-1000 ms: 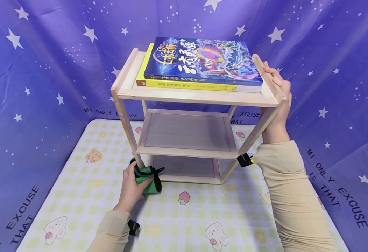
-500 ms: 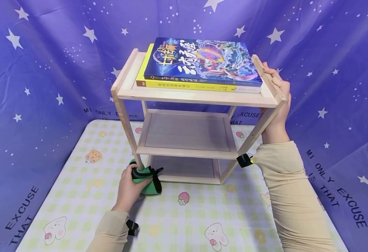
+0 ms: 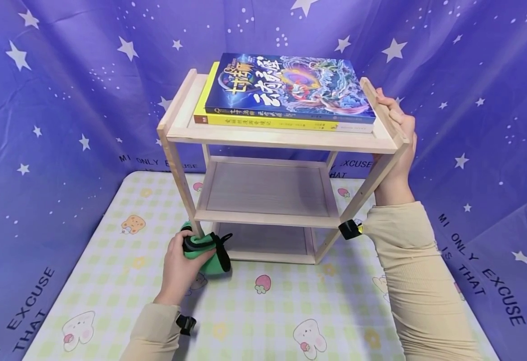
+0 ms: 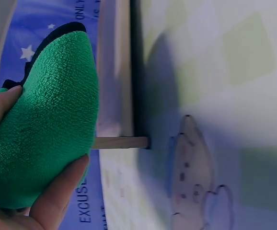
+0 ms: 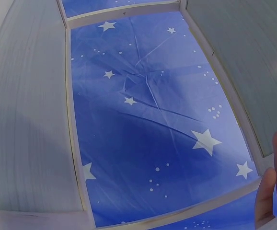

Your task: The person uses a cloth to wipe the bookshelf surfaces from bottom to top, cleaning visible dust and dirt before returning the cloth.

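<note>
A light wooden three-tier shelf (image 3: 268, 216) stands on the table. My left hand (image 3: 180, 265) grips a green cloth (image 3: 216, 263) with black trim and a black loop, wrapped about the lower part of the shelf's front left leg. In the left wrist view, the fuzzy green cloth (image 4: 57, 105) is held between thumb and fingers, with a wooden leg end (image 4: 121, 143) beyond it. My right hand (image 3: 401, 135) grips the upper right side rail of the shelf. In the right wrist view, two of its fingers (image 5: 265, 196) show near the top board's corner.
On the top tier lie two stacked books: a blue illustrated one (image 3: 290, 85) above a yellow one (image 3: 263, 122). A green-checked tablecloth (image 3: 245, 321) covers the table. Purple starry curtains (image 3: 65, 150) enclose the back and both sides.
My left hand and the green cloth have shifted slightly left at the front left leg. The shelf, books and right hand stay in place.
</note>
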The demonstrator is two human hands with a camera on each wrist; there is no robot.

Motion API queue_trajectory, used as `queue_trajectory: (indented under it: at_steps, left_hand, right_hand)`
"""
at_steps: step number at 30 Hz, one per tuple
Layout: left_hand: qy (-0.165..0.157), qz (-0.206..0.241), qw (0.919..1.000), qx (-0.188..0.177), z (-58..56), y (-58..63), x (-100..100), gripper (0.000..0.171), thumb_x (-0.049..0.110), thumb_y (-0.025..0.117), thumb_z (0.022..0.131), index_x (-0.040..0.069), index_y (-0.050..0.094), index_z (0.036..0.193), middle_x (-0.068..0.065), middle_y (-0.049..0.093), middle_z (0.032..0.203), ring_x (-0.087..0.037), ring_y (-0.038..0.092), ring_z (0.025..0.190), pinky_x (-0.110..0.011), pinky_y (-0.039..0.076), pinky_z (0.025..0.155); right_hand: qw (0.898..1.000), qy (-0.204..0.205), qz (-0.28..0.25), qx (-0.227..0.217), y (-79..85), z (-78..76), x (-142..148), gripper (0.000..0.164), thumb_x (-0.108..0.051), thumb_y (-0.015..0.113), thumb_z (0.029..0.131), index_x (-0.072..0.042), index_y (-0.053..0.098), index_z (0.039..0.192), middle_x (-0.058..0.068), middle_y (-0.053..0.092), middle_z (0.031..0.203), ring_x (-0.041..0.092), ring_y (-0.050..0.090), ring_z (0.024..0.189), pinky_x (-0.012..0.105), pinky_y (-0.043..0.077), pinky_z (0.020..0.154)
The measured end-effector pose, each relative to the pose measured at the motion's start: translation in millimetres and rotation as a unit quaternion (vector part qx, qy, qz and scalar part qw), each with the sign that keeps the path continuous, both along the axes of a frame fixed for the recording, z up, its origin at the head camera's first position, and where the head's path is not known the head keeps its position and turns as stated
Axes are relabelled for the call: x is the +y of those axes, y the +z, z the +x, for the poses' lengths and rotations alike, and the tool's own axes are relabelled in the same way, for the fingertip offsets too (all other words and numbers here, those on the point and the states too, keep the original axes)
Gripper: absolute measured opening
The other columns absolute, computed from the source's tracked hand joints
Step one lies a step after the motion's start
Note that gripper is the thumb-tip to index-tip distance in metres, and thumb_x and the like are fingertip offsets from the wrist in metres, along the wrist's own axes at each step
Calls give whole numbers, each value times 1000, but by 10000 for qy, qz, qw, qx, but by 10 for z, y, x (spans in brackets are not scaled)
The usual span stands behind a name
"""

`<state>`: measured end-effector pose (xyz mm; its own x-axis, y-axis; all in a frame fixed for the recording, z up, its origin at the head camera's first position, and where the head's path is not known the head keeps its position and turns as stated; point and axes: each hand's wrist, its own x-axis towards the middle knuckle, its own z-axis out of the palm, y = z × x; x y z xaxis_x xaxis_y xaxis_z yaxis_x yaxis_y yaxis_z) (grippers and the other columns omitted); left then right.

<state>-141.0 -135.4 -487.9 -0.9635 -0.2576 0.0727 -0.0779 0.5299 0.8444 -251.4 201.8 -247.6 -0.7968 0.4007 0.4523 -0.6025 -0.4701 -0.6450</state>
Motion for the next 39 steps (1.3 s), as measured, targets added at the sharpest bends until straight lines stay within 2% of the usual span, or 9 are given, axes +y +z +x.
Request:
queue_trajectory:
  at_steps: [8,14,18,22,26,29,34,39]
  left_hand:
    - [163,17,9996,231,2,152,6,61,30,86,76,11,51,122,-16,49,137,-37,52,123,-54,44,102]
    - [274,292,9969,680,3,225,11,61,24,87,75,10,51,122,-15,52,134,-35,53,123,-53,43,100]
    - [361,483,9929,1025,5,235,12,61,18,87,73,8,52,122,-15,53,131,-34,54,121,-51,42,99]
    - [424,539,9867,1474,-6,239,24,63,13,87,73,6,51,124,-16,53,132,-31,55,118,-48,43,96]
    - [489,346,9763,2081,-43,221,76,63,10,87,72,3,51,123,-20,53,127,-33,53,116,-47,41,95]
    - [693,124,9658,2497,-81,192,150,61,11,87,71,1,51,119,-23,51,121,-37,47,116,-50,37,97]
    - [1222,67,9547,2711,-145,142,289,59,16,85,75,1,47,118,-25,45,117,-40,43,113,-53,36,96]
    - [1398,219,9533,2669,-187,123,342,57,18,81,78,3,46,119,-26,48,116,-39,50,106,-51,40,90]
  right_hand:
    - [9999,-68,83,-46,-4,-5,-9,48,0,25,99,-2,72,88,6,70,106,33,43,141,31,39,113]
    - [9999,100,-69,-97,-5,-15,-9,47,0,25,100,0,71,88,16,65,119,32,41,143,30,37,114]
    - [9997,-6,151,-183,-12,-6,-7,46,-1,26,100,-3,71,89,21,61,132,30,43,142,29,38,114]
    - [9997,67,82,-205,-7,2,-9,45,-2,27,101,-2,71,90,20,60,133,29,42,142,28,37,114]
    - [9999,96,42,-78,3,-7,-13,47,-1,24,100,-1,70,88,11,67,113,32,39,144,29,36,115]
    - [10000,46,69,-14,4,-12,-12,48,-1,24,99,-2,70,87,7,69,105,33,39,144,30,36,115]
    - [9999,-22,148,20,6,-12,-6,49,-2,23,99,-3,70,86,5,69,102,32,42,141,29,37,113]
    - [9998,173,-141,6,24,-1,-6,47,0,24,98,2,69,88,8,70,103,32,42,142,30,37,114]
